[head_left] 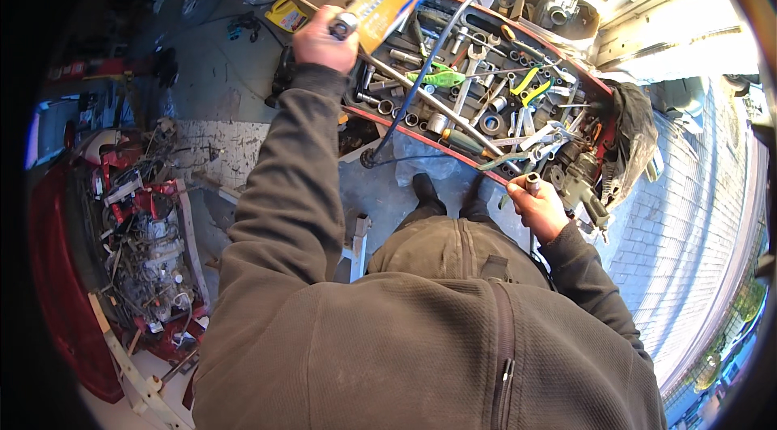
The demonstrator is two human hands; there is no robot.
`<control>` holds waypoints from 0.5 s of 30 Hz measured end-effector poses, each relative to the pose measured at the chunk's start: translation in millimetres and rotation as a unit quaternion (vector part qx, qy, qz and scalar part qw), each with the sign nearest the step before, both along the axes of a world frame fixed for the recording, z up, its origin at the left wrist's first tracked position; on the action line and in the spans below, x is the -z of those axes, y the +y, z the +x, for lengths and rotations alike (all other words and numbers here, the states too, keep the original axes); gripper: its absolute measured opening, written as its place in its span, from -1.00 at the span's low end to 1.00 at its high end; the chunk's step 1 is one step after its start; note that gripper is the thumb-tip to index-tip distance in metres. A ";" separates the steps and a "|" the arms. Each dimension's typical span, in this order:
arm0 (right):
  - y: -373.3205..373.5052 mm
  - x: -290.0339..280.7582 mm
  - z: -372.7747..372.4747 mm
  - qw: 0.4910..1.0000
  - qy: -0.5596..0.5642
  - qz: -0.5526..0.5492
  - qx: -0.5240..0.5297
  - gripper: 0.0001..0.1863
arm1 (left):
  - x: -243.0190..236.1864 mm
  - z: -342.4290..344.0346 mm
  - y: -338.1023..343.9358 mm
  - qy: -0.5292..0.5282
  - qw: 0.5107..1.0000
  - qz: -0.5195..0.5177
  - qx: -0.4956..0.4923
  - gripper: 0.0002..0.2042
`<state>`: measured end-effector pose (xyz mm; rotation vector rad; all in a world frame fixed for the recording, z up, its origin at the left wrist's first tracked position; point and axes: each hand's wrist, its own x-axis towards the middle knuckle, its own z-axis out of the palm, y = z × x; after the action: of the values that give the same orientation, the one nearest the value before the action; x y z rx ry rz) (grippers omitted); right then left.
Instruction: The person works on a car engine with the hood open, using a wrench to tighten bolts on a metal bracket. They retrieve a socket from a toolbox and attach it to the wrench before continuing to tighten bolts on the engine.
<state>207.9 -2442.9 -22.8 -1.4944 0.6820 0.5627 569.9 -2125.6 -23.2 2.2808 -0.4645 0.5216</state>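
My left hand (322, 48) is closed at the far left end of a tool tray (405, 129), with a round chrome socket-like tool end (343, 25) sticking up from the fist. A long metal bar (429, 97) slants across the tray from beside that hand; whether the fist also grips it I cannot tell. My right hand (541, 210) is closed around a small metal socket (532, 180), held upright at the tray's near right edge. Wrenches (467, 84), loose sockets (439, 122), green-handled pliers (529, 88) and a screwdriver (464, 141) crowd the tray.
An open cardboard box (396, 1) stands at the tray's far left, and a blue hose (421, 78) loops over the tray. A greasy power tool (581, 179) and a dark cloth (631, 135) are at its right. Engine parts (154, 256) lie left, inside a red car body (61, 268).
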 end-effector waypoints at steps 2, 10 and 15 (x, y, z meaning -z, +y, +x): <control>1.2 0.7 -4.5 1.000 0.009 0.001 0.016 -0.83 | 22.5 -12.3 -11.0 0.057 0.998 -0.008 -0.019 -0.69; 1.0 6.1 -9.3 1.000 0.009 -0.019 0.009 -0.82 | 13.0 -10.6 -8.7 0.011 0.999 -0.017 -0.038 -0.70; -15.1 -7.4 43.4 0.974 -0.116 -0.160 -0.112 -0.76 | -44.2 -25.1 35.0 -0.093 0.995 -0.009 -0.024 -0.73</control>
<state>251.3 -2458.0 -15.4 -1.9210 0.4359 0.4522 544.8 -2090.6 21.0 2.2395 -0.4952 0.7646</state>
